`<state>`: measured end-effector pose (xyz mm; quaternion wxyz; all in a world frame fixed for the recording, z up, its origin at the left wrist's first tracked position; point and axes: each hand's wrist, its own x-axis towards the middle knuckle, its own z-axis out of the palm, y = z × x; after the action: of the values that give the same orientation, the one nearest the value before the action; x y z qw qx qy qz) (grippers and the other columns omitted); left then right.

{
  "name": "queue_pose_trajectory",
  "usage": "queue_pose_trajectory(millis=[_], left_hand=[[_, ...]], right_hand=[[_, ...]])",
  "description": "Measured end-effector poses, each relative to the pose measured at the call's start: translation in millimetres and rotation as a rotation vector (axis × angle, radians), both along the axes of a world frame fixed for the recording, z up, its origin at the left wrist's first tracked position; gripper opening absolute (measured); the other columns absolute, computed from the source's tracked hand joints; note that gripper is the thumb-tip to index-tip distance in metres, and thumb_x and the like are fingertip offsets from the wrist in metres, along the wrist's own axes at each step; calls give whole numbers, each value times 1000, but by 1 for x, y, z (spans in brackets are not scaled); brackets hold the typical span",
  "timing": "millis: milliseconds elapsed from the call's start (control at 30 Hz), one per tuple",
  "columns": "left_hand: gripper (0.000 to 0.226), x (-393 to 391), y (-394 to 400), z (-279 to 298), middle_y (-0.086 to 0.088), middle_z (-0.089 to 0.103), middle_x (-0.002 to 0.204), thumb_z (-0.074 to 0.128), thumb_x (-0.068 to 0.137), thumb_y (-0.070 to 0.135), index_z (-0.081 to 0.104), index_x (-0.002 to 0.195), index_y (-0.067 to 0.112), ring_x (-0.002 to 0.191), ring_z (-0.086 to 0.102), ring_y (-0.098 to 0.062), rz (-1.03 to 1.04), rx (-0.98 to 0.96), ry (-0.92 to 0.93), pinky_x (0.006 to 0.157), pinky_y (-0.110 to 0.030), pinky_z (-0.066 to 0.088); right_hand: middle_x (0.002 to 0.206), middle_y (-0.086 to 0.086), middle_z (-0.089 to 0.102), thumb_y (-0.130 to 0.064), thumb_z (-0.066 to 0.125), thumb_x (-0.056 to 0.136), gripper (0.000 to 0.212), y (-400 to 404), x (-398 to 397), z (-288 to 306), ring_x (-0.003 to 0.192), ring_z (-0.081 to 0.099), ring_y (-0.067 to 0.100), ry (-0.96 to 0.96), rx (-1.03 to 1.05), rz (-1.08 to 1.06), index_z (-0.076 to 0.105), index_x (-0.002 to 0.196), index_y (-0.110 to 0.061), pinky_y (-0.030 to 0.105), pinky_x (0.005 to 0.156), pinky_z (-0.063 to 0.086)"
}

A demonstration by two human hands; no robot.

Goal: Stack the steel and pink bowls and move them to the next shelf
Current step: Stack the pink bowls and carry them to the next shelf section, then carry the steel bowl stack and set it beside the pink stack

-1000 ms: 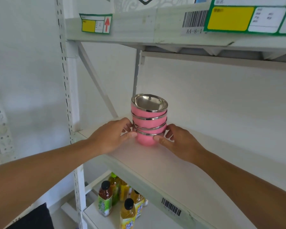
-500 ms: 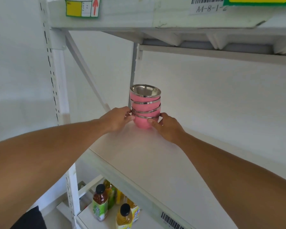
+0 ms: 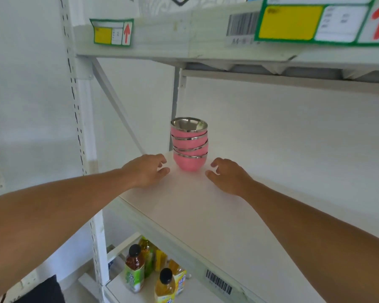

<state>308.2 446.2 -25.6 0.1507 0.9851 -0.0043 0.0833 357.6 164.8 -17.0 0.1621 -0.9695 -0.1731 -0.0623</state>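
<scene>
From the head camera: the stack of four pink bowls with shiny steel rims and linings [image 3: 189, 145] stands upright near the back left corner of the white shelf board [image 3: 206, 215], a touch crooked through the middle. The left hand [image 3: 146, 172] hovers just beside the bottom bowl, fingers spread and loose, gripping nothing, clear of the pink wall. The right hand [image 3: 227, 174] sits on the other side, likewise spread and empty, fingertips near the base but apart from it. Above, the upper shelf beam [image 3: 184, 36] carries a green-bordered yellow label with a red arrow [image 3: 112, 31]. Down below, capped drink bottles [image 3: 135, 270] crowd the lower shelf.
</scene>
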Motion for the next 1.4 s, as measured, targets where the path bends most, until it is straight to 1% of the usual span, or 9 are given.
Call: queue_pose_trajectory(millis=[133,200,300,400,500,733,867,1100,1400], left_hand=[[38,-36,-1,12,7,76,114,50,109,60,74,115,30,104,71,-24,32,108,-21,89,-39,56],[43,-52,-7,18,4,73,95,48,109,59,71,96,24,90,70,-25,39,144,-26,81,-38,56],[47,-79,-23,26,5,69,87,46,110,59,68,89,23,83,67,-21,51,224,-48,72,-35,47],[48,-108,-37,33,6,68,88,44,110,62,67,87,27,85,67,-21,73,271,-5,71,-35,46],[49,-137,-50,34,3,71,95,43,109,65,70,91,28,92,69,-24,96,265,41,83,-38,55],[47,-193,-81,38,10,70,139,49,106,68,76,127,36,117,66,-18,39,170,22,102,-43,55],[42,-209,-107,28,14,68,137,49,104,70,75,120,42,117,65,-15,-88,118,-34,100,-43,54],[38,-243,-173,7,18,67,122,50,99,73,74,109,46,113,66,-17,-303,41,-47,89,-41,52],[32,-316,-308,8,22,68,122,54,98,69,74,105,45,120,67,-15,-521,36,-86,102,-42,55]], right_hand=[[120,-1,72,-49,55,102,20,-15,-32,13,105,67,28,9,-155,6,68,99,-34,37,86,54],[120,2,72,-47,55,101,25,-20,-49,18,107,68,31,11,-207,30,73,104,-31,38,89,55],[127,3,71,-48,57,101,28,-28,-73,22,114,68,32,32,-238,70,75,114,-30,43,99,57],[134,4,69,-47,59,100,33,-35,-91,23,121,66,33,38,-239,101,75,123,-30,43,103,55],[135,6,68,-47,60,100,35,-43,-108,24,121,66,34,46,-203,109,74,126,-30,43,102,56],[134,5,67,-44,58,101,35,-76,-178,24,118,66,32,31,-123,35,72,128,-28,42,97,55],[130,4,70,-42,57,101,32,-106,-231,20,111,67,31,21,-141,-44,72,124,-27,41,89,54],[119,-4,74,-47,59,100,30,-169,-328,19,109,70,27,70,-152,-238,71,123,-33,45,97,58],[124,-8,73,-51,57,99,31,-294,-466,6,110,70,24,46,-86,-352,71,124,-37,42,93,57]])
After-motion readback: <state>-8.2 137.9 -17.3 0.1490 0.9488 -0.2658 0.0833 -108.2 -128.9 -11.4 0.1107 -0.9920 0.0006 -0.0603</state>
